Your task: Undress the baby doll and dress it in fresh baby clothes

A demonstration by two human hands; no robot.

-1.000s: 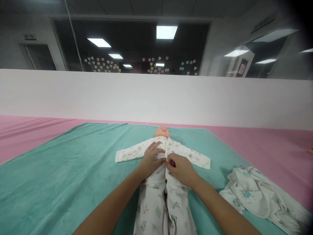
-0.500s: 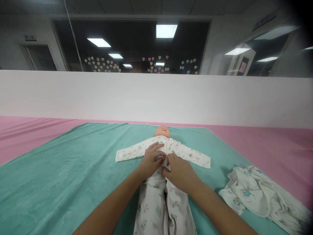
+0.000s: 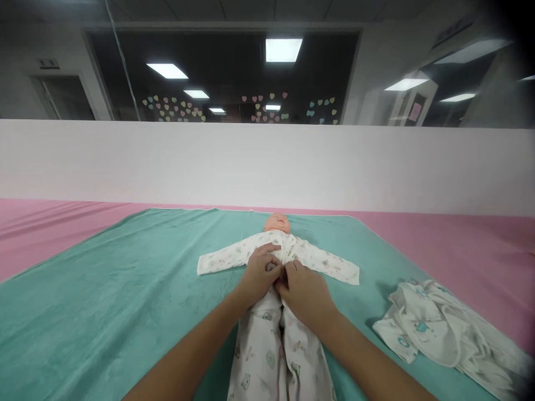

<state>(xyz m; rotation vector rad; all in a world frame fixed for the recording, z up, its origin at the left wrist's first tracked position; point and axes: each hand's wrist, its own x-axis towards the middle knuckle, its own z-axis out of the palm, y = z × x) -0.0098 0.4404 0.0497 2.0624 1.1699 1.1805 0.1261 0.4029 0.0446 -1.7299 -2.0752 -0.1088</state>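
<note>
A baby doll lies on its back on a teal plush blanket, with its bare vinyl head at the far end. It wears a white long-sleeved sleepsuit with a small animal print, and the sleeves are spread wide. My left hand and my right hand meet at the chest opening, fingers pinching the two front edges together. The fastening under my fingertips is hidden. The suit's legs stretch toward me.
A crumpled pile of white printed baby clothes lies on the blanket at the right. Pink sheeting runs under the blanket, backed by a white partition. Beyond it is a glass window with paper hearts.
My hands have drawn closer together at the suit's midline. The left fingers have curled in around the front edge, and the right hand has pressed the edges together.
</note>
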